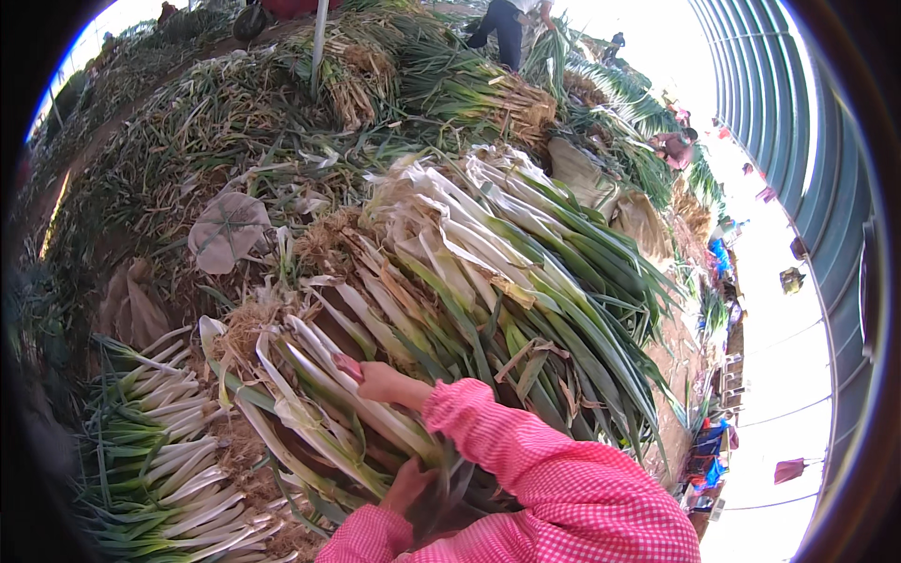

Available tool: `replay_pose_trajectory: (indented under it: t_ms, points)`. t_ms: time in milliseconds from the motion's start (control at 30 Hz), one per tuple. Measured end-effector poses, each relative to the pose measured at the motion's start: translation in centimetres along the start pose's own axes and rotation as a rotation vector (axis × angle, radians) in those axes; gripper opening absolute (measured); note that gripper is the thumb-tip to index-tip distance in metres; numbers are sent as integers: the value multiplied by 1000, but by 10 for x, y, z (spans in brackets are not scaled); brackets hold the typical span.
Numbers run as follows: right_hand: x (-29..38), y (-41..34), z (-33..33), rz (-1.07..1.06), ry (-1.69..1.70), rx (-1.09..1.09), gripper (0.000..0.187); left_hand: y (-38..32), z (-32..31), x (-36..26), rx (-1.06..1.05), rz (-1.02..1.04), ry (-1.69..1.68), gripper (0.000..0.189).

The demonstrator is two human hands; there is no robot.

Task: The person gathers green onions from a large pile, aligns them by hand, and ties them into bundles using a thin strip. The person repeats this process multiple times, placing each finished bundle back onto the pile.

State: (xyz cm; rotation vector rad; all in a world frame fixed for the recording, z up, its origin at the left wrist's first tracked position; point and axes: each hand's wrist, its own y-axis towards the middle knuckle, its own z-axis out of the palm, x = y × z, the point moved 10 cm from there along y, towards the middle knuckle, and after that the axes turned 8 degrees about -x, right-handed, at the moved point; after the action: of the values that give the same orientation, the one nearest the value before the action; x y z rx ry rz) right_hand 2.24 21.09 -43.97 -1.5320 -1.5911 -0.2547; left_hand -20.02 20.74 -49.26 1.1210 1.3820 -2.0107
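A thick heap of long green onions (352, 394), with white stalks and dry roots, lies before me. My right hand (380, 383) is over the nearest stalks, its fingers closed around a small pinkish-red object (347, 367) whose kind I cannot make out. Lower down, my left hand (410, 484) grips the green leaf end of a stalk, slightly blurred. Both arms wear pink checked sleeves. Beyond my right hand, a larger pile of unpeeled green onions (486, 239) has its leaves pointing right. At lower left, cleaner white-stalked green onions (183, 464) lie in a row.
Loose leaves and trimmings (183, 148) cover the ground at left, with a pale plastic piece (229, 232) on them. Root-ended bundles (521, 105) lie farther back near a metal pole (319, 49). A person (503, 32) bends there. A ribbed greenhouse wall (774, 105) curves along the right.
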Motion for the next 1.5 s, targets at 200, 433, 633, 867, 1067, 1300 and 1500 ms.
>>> replay_pose_trajectory:
  t_ms: [200, 433, 633, 867, 1067, 1300, 1500]
  points:
    - [-26, -66, -49, -143, 34, -162, 38, -11, -2, 3, -108, -1, 7, 43]
    - [-94, -81, -74, 179, 171, -219, 40, -18, -12, -22, -259, -35, 539, 33]
    - [-104, -82, -73, 193, 131, -196, 51, 26, -51, -133, -631, 313, 632, 22]
    - [-168, -180, -128, 226, 294, -401, 63, 162, -78, -139, -891, 140, 482, 41]
    - [-185, -180, -127, 327, 262, -428, 27, 178, -85, -140, -1185, -2, 423, 57]
    - [-188, -180, -123, 290, 282, -374, 43, 128, -88, -162, -991, 112, 135, 32]
    - [-181, -180, -130, 228, 383, -417, 26, 4, -69, -220, -860, 331, -331, 59]
